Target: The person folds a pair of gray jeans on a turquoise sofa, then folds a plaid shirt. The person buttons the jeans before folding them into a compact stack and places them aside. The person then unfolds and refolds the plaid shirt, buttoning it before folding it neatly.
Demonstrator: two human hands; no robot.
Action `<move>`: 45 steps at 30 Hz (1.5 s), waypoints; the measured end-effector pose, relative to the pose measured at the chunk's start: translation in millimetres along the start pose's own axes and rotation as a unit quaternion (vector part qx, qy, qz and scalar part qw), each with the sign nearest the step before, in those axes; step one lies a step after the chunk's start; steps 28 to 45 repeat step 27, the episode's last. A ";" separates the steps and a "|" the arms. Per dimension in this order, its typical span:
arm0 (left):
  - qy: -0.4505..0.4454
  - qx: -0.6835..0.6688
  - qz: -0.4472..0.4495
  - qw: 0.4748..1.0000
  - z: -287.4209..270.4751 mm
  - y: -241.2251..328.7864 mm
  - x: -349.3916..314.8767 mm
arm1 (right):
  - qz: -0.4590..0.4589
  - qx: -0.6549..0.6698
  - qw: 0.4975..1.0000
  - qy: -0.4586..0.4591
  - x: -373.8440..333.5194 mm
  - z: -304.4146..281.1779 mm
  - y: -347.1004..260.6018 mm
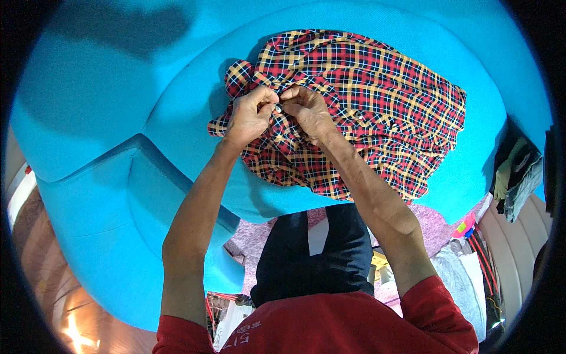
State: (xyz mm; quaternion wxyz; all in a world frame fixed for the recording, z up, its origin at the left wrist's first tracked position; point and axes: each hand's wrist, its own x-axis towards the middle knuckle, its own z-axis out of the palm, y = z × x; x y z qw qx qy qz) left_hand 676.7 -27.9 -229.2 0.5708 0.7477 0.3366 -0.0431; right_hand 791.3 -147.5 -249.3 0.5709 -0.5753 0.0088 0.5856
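Observation:
A red, black and yellow plaid shirt (377, 76) lies spread and rumpled on the blue sofa seat (194, 112). Both hands meet over the bunched cloth at its left part. With thumb and fingers pinched, my left hand (250, 118) grips the shirt's edge. Close beside it, my right hand (309, 112) is also pinched on the cloth, its fingertips almost touching the left ones. A small pale, shiny button (278, 108) shows between the two thumbs. The cloth right under the fingertips is partly hidden.
The sofa's blue armrest (147, 177) stands at the left. Dark and grey folded clothes (516, 177) are at the right edge. Below lies a pink rug (433, 227), with a grey cloth (460, 283) and red cords (483, 262) near the lower right.

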 end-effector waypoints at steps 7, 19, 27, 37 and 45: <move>0.023 0.169 0.150 0.974 -1.6 3.4 1.9 | 0.031 0.057 0.998 -0.016 -1.6 -5.7 -6.3; 0.038 0.151 0.100 0.983 4.7 12.9 -8.2 | 0.040 0.066 0.997 -0.018 2.3 -8.8 -0.9; 0.113 0.243 0.158 0.950 17.1 5.6 -17.8 | -0.012 -0.214 0.975 -0.061 -3.8 -18.9 -5.4; 0.113 0.243 0.158 0.950 17.1 5.6 -17.8 | -0.012 -0.214 0.975 -0.061 -3.8 -18.9 -5.4; 0.113 0.243 0.158 0.950 17.1 5.6 -17.8 | -0.012 -0.214 0.975 -0.061 -3.8 -18.9 -5.4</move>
